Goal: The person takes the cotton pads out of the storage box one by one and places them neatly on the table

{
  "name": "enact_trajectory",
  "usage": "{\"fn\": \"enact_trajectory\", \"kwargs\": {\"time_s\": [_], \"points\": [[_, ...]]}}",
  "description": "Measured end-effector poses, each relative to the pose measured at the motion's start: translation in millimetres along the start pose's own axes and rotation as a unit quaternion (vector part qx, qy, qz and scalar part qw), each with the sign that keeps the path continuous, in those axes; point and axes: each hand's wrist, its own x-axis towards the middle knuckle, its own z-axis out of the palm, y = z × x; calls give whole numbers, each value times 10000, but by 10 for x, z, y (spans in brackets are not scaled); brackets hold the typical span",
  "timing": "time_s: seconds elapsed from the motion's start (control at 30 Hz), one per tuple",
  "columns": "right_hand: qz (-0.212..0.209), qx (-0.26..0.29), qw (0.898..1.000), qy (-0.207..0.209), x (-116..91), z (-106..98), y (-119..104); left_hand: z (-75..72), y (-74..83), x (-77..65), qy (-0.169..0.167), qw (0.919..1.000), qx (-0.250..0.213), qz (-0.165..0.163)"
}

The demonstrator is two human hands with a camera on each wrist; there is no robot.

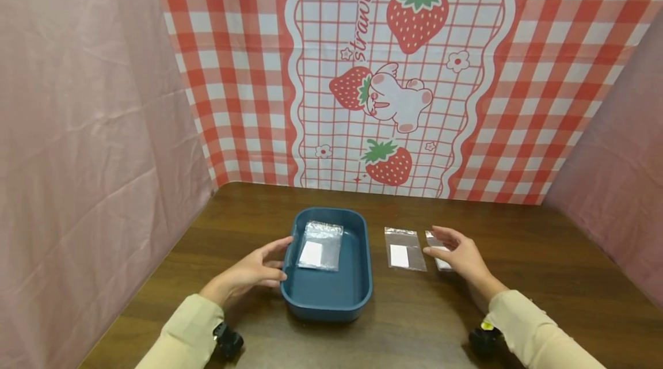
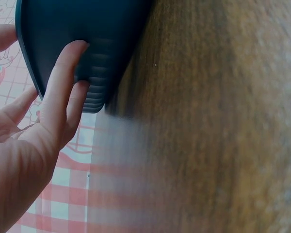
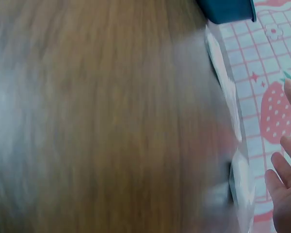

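Note:
A blue plastic bin (image 1: 328,294) stands on the table, with clear zip bags (image 1: 321,242) bearing a white label lying inside it. My left hand (image 1: 254,268) rests its fingers along the bin's left side; in the left wrist view, extended fingertips (image 2: 80,46) touch its dark outer wall (image 2: 111,43). Another clear zip bag (image 1: 406,249) lies flat to the right of the bin. Farther right, a second one (image 1: 441,262) is partly hidden beneath my right hand (image 1: 463,259). That hand hovers over it, fingers spread and holding nothing; the right wrist view shows the fingers (image 3: 283,170) apart from the bags.
The brown wooden table (image 1: 414,323) has pink cloth (image 1: 93,156) hanging at its sides. Behind it hangs a red checked strawberry cloth (image 1: 248,69). A black wrist camera (image 1: 228,341) sits under the left cuff, another (image 1: 484,341) under the right.

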Motion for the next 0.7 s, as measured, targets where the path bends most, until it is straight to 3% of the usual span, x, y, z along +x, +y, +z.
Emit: {"fn": "enact_trajectory", "kwargs": {"time_s": [0.2,0.43,0.7], "points": [[161,466,9988,45,3,140,-81,-1,-14,0,-22,10000,-53,-20],[244,606,9979,-10,46,303,-216,-5,-26,4,-41,9999,-102,29],[96,996,9949,-85,142,458,-385,1,-15,8,-48,9999,-63,111]]}}
